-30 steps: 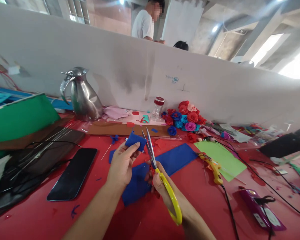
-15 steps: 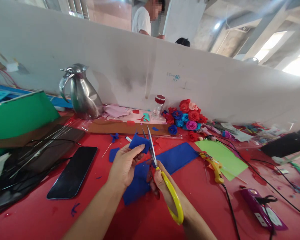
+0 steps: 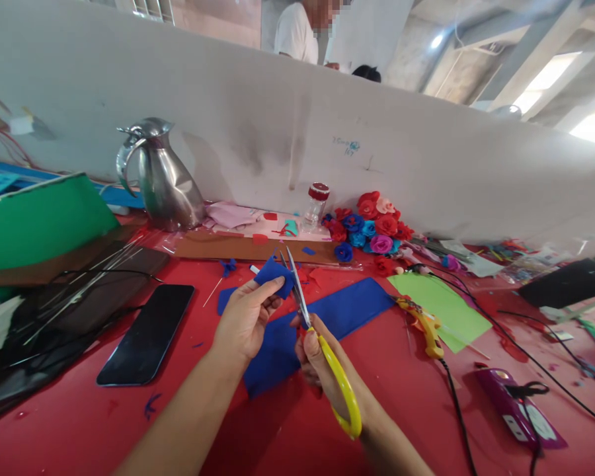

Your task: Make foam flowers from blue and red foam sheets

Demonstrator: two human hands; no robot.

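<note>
My left hand [image 3: 245, 317] pinches a small blue piece of paper or felt [image 3: 271, 272] between thumb and fingers; which material it is I cannot tell. Around the yellow handles of a pair of scissors [image 3: 346, 396] my right hand [image 3: 320, 350] is closed. The blades are slightly apart, pointing away from me, at the right edge of the blue piece. Beneath both hands a long blue strip [image 3: 354, 307] lies on the red table [image 3: 218, 423]. Another small blue piece [image 3: 224, 301] rests left of it, partly hidden by my left hand.
Left are a black phone [image 3: 146, 334], thin wires [image 3: 86, 287] and a steel jug [image 3: 166, 182]. Behind stand a red-lidded jar [image 3: 315, 205] and several fabric-like flowers [image 3: 369, 225]. Right lie a yellow glue gun [image 3: 429, 330], a green sheet [image 3: 446, 311] and a purple power strip [image 3: 520, 410].
Both hands, the blue piece and the scissors hold nearly the same pose. The blue piece has tilted a little, and the whole view has shifted slightly. The person beyond the partition leans further right.
</note>
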